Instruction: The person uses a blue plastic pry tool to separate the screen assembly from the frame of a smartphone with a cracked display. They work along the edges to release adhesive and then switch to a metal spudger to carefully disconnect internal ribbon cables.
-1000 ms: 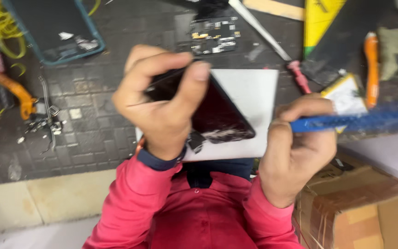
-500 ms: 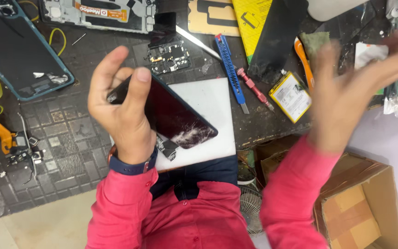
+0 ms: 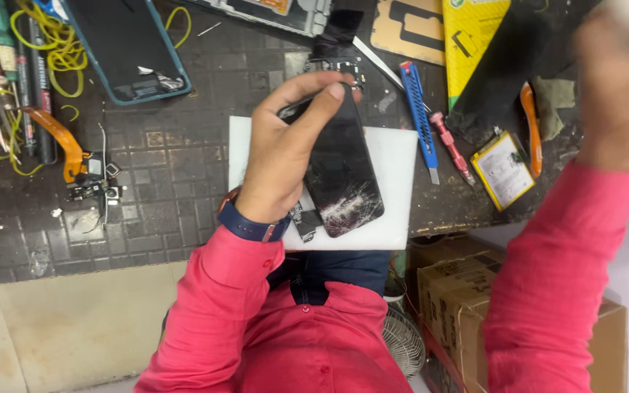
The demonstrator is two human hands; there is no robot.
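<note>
My left hand (image 3: 285, 153) grips a black phone (image 3: 343, 175) with a cracked screen, thumb across its top end. The phone is tilted over a white pad (image 3: 394, 167) on the dark workbench. My right hand (image 3: 620, 80) is raised at the far right above the bench's top corner. It is blurred, and I cannot tell whether it holds anything. A blue utility knife (image 3: 416, 109) lies on the bench just right of the phone, next to a red screwdriver (image 3: 449, 145).
A teal phone back cover (image 3: 121, 47) and yellow wires lie at the top left. A phone battery (image 3: 504, 171) and an orange tool (image 3: 529, 124) sit to the right, with a yellow package (image 3: 471, 36) above. A cardboard box (image 3: 453, 291) stands below the bench edge.
My right hand let go of the blue utility knife, which now lies on the bench, and swung up to the right. My left hand turned the phone more upright over the pad.
</note>
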